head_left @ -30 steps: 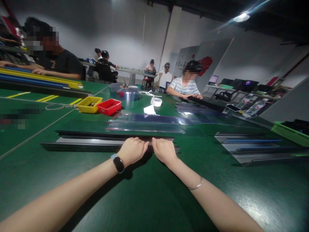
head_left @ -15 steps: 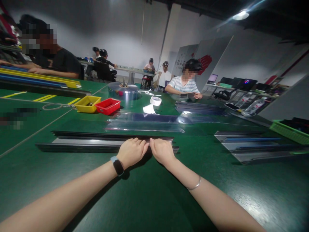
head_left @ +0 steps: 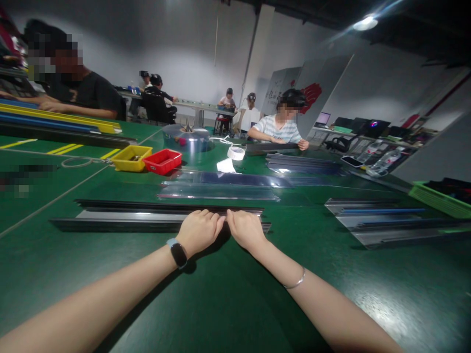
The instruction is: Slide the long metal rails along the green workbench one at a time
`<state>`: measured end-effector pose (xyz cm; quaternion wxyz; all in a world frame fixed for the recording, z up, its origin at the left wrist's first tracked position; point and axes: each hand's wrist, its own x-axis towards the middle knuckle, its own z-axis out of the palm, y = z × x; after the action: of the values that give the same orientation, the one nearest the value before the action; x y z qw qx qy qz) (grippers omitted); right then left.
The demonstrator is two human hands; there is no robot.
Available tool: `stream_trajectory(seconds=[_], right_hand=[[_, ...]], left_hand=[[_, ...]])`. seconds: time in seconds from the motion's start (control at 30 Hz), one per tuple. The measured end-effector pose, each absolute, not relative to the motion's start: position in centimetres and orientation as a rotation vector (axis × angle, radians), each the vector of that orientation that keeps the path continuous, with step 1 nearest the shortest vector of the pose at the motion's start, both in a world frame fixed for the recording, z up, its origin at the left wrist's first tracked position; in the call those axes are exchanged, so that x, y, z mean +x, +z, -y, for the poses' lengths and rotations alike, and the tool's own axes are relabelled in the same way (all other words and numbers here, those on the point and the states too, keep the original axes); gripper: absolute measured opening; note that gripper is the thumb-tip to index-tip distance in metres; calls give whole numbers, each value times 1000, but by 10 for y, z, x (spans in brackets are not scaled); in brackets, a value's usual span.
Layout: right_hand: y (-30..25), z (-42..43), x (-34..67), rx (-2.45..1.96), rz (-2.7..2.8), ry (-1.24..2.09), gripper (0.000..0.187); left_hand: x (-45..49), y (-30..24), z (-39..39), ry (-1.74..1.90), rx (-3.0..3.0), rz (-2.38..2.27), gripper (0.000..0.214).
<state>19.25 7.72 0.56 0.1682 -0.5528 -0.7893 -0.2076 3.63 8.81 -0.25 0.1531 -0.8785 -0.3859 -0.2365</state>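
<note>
A long dark channel strip with raised black edges and a pale middle lies crosswise on the green table. Toward its right end, my left hand is closed over it with the knuckles up. Right beside it, my right hand grips the same strip, the two thumbs almost touching. My fingertips are hidden behind the hands and the strip. Just beyond lie clear plastic strips.
A yellow bin and a red bin stand back left, near a roll of clear strip and white tape. More channel strips and a green basket are at right. Co-workers sit across and at left.
My hands stay in place on the channel strip. Across the table, the co-worker in a striped shirt now holds a long dark strip extended to the left. The view has shifted slightly.
</note>
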Motion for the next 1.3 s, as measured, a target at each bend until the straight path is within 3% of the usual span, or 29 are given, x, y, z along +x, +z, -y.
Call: stream_trajectory(seconds=[1.3], right_hand=[[2, -77, 195, -1513, 2248, -576, 42]], left_hand=[[36, 0, -85, -766, -2535, 1104, 35]])
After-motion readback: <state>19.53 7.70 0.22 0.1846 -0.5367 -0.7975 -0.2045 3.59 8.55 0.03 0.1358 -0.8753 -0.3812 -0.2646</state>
